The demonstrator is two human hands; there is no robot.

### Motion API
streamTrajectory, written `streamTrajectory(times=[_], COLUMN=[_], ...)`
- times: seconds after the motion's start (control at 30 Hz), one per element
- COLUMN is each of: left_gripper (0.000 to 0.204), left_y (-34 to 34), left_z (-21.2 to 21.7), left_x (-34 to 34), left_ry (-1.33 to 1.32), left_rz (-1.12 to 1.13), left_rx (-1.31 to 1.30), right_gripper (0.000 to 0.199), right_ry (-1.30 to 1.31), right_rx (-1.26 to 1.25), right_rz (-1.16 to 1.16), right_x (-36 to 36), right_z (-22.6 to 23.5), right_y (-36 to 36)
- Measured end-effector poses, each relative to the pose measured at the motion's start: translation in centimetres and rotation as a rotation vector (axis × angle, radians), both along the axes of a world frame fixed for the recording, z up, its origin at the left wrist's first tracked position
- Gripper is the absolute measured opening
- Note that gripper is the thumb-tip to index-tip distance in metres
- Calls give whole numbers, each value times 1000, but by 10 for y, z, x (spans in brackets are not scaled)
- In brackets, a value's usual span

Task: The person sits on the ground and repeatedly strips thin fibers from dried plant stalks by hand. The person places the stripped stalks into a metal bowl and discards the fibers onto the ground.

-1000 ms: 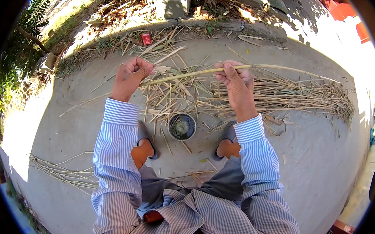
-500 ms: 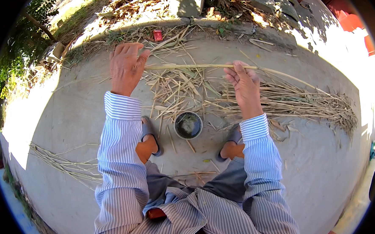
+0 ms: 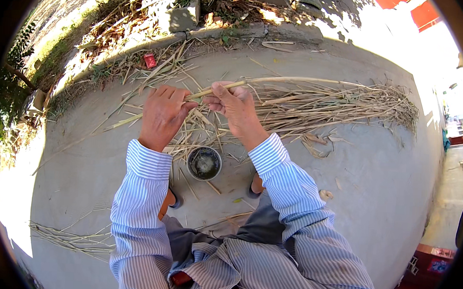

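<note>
Your right hand (image 3: 237, 111): pinching one pale stalk (image 3: 198, 94). Your left hand (image 3: 163, 116): half-curled over it, hold hidden, cannot tell. Hazard: stalk splitting, if bent sharply.

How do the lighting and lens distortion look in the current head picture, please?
In the head view, the sunlit strip at left is blown out nearly white; left hand, right hand and stalk bundle lie in shade, fairly sharp; the kerb bows, probably partly from the fisheye, within a black rim.
</note>
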State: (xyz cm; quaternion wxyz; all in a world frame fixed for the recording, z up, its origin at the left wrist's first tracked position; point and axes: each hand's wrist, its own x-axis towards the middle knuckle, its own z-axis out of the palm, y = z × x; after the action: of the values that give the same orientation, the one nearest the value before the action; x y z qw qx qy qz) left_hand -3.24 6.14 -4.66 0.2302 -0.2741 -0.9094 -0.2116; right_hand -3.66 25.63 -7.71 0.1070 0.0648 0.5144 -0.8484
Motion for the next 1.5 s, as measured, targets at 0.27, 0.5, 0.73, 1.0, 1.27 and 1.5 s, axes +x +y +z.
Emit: streamTrajectory(times=[0.27, 0.5, 0.73, 1.0, 1.27, 1.5], left_gripper=[16, 19, 25, 19, 15, 19], left_y=[-101, -58, -51, -57, -58, -8], left_z=[5, -5, -6, -6, -11, -6], left_x=[-5, -1, -4, -5, -5, 6], left_ry=[-149, -287, -959, -1072, -1006, 10], left_rz=[253, 56, -54, -64, -55, -39], left_rx=[5, 117, 406, 732, 763, 69], right_gripper=[26, 27, 30, 31, 32, 31], right_ry=[-12, 80, 195, 232, 182, 45], right_rx=[-44, 3, 13, -16, -44, -18], right_rz=[-353, -270, -189, -187, -149, -218], right_x=[-30, -17, -13, -3, -4, 0], right_z=[6, 6, 6, 6, 7, -1], right_y=[102, 79, 69, 63, 62, 59])
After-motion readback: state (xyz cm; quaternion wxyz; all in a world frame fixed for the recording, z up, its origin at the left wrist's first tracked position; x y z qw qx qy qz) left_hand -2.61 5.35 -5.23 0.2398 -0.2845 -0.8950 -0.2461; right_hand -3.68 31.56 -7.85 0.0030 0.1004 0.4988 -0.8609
